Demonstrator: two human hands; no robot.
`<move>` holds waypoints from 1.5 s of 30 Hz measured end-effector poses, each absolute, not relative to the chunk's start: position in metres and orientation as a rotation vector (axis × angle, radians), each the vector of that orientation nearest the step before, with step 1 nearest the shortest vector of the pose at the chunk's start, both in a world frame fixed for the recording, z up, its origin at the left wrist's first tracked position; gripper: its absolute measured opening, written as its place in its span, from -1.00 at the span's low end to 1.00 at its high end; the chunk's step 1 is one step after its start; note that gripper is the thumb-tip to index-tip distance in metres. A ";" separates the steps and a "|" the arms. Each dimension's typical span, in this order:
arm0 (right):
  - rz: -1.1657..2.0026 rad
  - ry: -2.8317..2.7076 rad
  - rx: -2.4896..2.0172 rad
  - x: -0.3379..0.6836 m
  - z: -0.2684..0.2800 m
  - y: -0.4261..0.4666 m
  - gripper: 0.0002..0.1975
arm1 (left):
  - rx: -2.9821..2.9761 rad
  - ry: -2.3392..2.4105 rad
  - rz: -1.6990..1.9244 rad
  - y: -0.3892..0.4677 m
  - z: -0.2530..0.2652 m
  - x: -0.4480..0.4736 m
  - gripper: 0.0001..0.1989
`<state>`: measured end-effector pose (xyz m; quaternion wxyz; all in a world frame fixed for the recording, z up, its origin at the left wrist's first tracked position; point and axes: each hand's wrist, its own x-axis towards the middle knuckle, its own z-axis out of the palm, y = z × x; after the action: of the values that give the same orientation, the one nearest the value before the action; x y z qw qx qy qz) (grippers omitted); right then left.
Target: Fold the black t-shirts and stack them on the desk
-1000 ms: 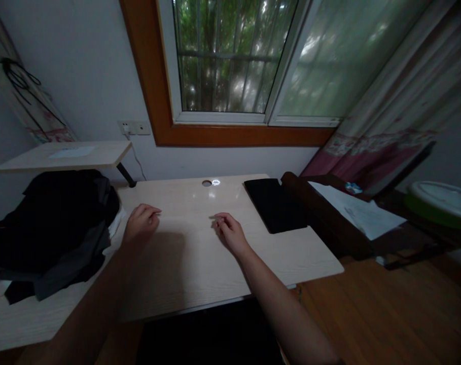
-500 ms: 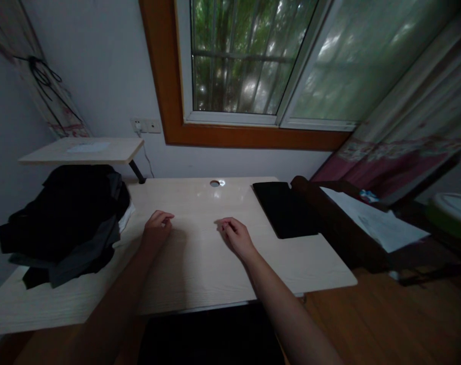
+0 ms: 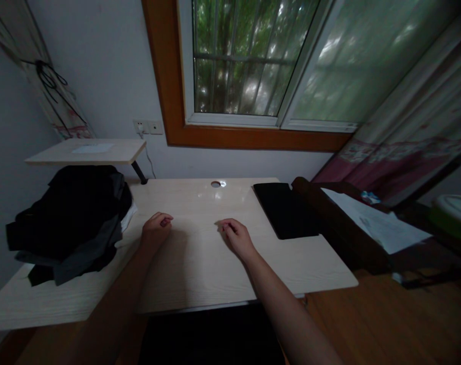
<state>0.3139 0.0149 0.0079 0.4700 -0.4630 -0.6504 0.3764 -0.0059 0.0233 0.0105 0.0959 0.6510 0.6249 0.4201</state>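
Observation:
My left hand [image 3: 156, 228] rests on the pale wooden desk [image 3: 203, 268] with its fingers loosely curled in and no object showing in them. Across a gap, my right hand [image 3: 237, 236] lies on the same desktop, also closed in a loose fist with nothing visible inside. Left of my left hand is a heap of black and dark grey clothes [image 3: 74, 218]. A flat black item like a folder or laptop [image 3: 285, 210] lies to the right of my right hand, on the desk's right side.
A raised shelf [image 3: 119, 150] carrying a paper sheet [image 3: 92, 148] stands over the clothes. Near the desk's back edge is a round cable hole [image 3: 215, 184]. Dark brown furniture [image 3: 337, 228] with a white sheet [image 3: 370, 220] adjoins the right side. A window [image 3: 245, 76] is behind.
The view has shifted very slightly. My left fingers look a bit more curled; my right hand stays in nearly the same pose and place.

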 end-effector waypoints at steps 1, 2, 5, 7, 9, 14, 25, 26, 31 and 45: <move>0.921 -1.597 -1.137 0.314 0.008 0.015 -0.74 | 1.928 1.856 1.241 0.023 0.011 -0.006 -0.78; 0.920 -1.602 -1.137 0.314 0.008 0.014 -0.74 | 1.932 1.859 1.235 0.023 0.011 -0.006 -0.78; 0.907 -1.620 -1.126 0.314 0.010 0.014 -0.74 | 1.960 1.865 1.229 0.023 0.011 -0.006 -0.79; 0.887 -1.630 -1.114 0.314 0.012 0.013 -0.74 | 1.978 1.856 1.235 0.023 0.011 -0.006 -0.79; 0.873 -1.641 -1.108 0.314 0.013 0.013 -0.75 | 1.984 1.855 1.237 0.023 0.010 -0.007 -0.80; 0.785 -1.677 -1.128 0.314 0.016 0.010 -0.75 | 1.982 1.845 1.240 0.025 0.009 -0.009 -0.79; 0.108 -1.789 -1.496 0.384 0.041 0.022 -0.70 | 1.950 1.803 1.278 0.021 0.013 -0.011 -0.77; 0.031 -1.792 -1.575 0.397 0.042 0.026 -0.69 | 1.938 1.801 1.284 0.021 0.014 -0.011 -0.77; -0.315 -1.833 -2.017 0.446 0.039 0.036 -0.51 | 1.899 1.801 1.333 0.021 0.015 -0.012 -0.78; -0.396 -1.902 -2.396 0.438 0.056 0.047 -0.76 | 1.918 1.800 1.327 0.027 0.008 -0.016 -0.80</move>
<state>0.4378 0.0469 0.0559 0.0284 -0.7764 -0.6164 -0.1282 -0.0159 0.0273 0.0080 0.0978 0.6480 0.6080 0.4482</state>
